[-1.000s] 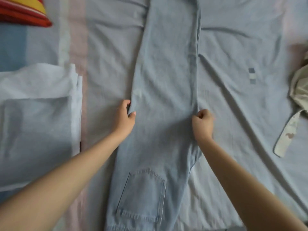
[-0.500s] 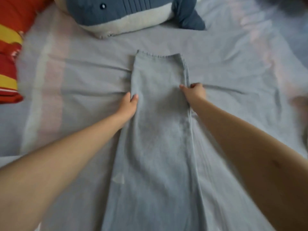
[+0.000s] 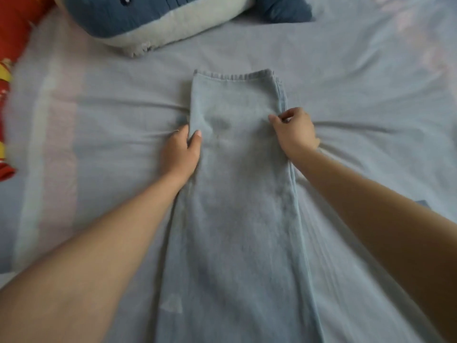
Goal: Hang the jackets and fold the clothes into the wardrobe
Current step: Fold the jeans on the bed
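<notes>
Left hand (image 3: 181, 152): we pinch the left edge of the light blue denim jeans (image 3: 235, 219), thumb on top, fingers tucked under.
Right hand (image 3: 295, 131): our curled fingers pinch the right edge, near the hem.
Jeans: legs stacked, flat on the pale blue bed sheet (image 3: 358, 90), hem away from us.
Beyond the hem: blue and white plush shark (image 3: 153, 18), apart from the jeans.
Far left: red and yellow cushion (image 3: 12, 40).

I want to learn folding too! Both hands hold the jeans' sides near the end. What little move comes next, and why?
Probably lift that end and carry it back toward the person, folding the jeans in half. The left hand and right hand each pinch an edge just short of the hem, and the legs lie stacked flat on the bed sheet.
</notes>
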Tool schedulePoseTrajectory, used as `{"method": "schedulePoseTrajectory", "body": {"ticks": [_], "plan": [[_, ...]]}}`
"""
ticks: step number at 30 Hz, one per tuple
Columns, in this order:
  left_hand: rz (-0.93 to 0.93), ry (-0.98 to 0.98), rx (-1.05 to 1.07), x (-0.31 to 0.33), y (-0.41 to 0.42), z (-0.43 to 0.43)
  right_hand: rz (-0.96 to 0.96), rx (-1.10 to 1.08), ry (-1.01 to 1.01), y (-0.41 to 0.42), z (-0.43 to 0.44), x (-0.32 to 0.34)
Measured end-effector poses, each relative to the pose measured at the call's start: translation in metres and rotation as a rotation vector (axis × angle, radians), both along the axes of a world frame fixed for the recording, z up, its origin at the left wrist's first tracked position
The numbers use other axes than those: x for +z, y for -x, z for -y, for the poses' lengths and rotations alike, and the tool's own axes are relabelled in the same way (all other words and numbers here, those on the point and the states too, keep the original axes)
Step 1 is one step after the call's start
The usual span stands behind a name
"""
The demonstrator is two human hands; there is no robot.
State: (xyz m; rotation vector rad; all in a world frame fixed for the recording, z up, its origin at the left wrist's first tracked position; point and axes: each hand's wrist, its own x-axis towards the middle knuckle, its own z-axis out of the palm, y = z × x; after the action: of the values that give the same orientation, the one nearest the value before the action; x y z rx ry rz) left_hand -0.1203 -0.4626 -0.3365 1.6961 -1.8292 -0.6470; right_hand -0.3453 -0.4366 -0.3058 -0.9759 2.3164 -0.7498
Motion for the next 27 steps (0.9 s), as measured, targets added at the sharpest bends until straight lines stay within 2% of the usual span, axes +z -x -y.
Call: {"method": "schedulePoseTrajectory", "body": {"ticks": [4,6,9,11,16,18,19,21,22,23,25,26,27], "plan": [[-0.308,-0.342,0.035,0.008,-0.008,0.034,0.048,-0.049,-0.142,0.001,0.022,0.004],[-0.394,-0.45,0.005,0.012,-0.015,0.047,0.087,-0.079,-0.154,0.0,0.031,0.005],[-0.406,-0.474,-0.052,0.014,-0.013,0.048,0.304,-0.191,-0.014,0.003,0.033,-0.002],[-0.442,-0.478,-0.06,0.015,-0.009,0.047,0.352,-0.216,0.033,0.008,0.031,-0.004],[-0.446,-0.487,-0.05,0.013,-0.01,0.048,0.484,-0.232,-0.002,0.016,0.037,0.0],[-0.432,-0.475,-0.041,0.015,-0.009,0.047,0.361,-0.222,-0.024,0.014,0.039,-0.001],[-0.43,-0.466,-0.039,0.015,-0.008,0.047,0.228,-0.21,-0.046,0.01,0.036,0.0],[-0.429,-0.413,-0.008,0.011,-0.009,0.048,-0.212,-0.061,-0.002,-0.007,0.024,0.007],[-0.397,-0.364,0.007,0.007,-0.011,0.049,-0.412,0.141,0.099,-0.018,0.018,0.007],[-0.328,-0.294,0.017,0.005,-0.011,0.047,-0.526,0.427,0.185,-0.028,0.013,0.007],[-0.128,-0.148,0.036,0.001,-0.009,0.039,-0.643,0.976,0.157,-0.033,0.011,-0.006],[-0.007,-0.075,0.044,0.001,-0.006,0.034,-0.687,1.085,0.089,-0.026,0.017,-0.013],[0.075,-0.018,0.053,-0.002,-0.003,0.031,-0.699,1.072,0.032,-0.015,0.028,-0.023]]}}
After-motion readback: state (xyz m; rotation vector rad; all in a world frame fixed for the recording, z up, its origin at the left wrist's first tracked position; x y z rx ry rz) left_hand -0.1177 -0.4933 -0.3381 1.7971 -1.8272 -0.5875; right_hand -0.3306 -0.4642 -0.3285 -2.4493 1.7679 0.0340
